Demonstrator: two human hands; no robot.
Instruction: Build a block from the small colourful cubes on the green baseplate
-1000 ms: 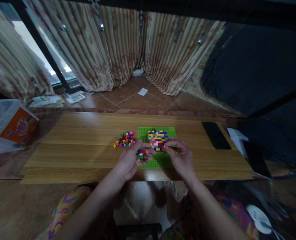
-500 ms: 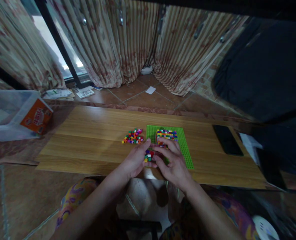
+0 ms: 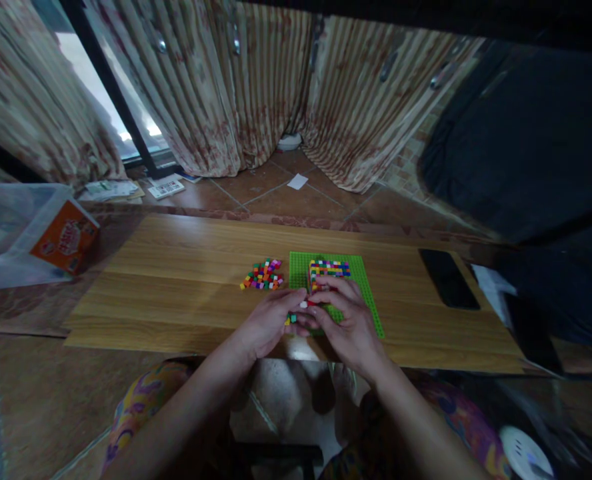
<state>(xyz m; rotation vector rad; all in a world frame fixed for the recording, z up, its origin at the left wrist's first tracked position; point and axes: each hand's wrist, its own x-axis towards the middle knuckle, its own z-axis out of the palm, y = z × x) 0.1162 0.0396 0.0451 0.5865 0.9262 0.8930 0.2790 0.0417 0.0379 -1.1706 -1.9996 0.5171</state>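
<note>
My left hand (image 3: 269, 323) is curled, with small toy bricks in it; a yellow brick (image 3: 287, 321) and a green brick (image 3: 293, 318) show at the palm. Between the fingertips of both hands are a white brick (image 3: 303, 305) and a red brick (image 3: 311, 303). My right hand (image 3: 349, 317) pinches the red one with thumb and finger. Under and behind my right hand is a green baseplate (image 3: 366, 287), which carries a multicoloured block of bricks (image 3: 330, 268), its near part hidden by my fingers. A loose pile of coloured bricks (image 3: 263, 275) lies left of the baseplate.
All this is on a low wooden table (image 3: 176, 280). A black phone (image 3: 449, 279) lies at its right, with white paper (image 3: 493, 293) beyond. A clear plastic bin (image 3: 16, 233) with an orange label stands on the left. Striped curtains (image 3: 266, 87) hang behind.
My fingertips have come together around the white and red bricks, which lay in my left palm before. Fewer bricks now show in that palm. The view has shifted slightly.
</note>
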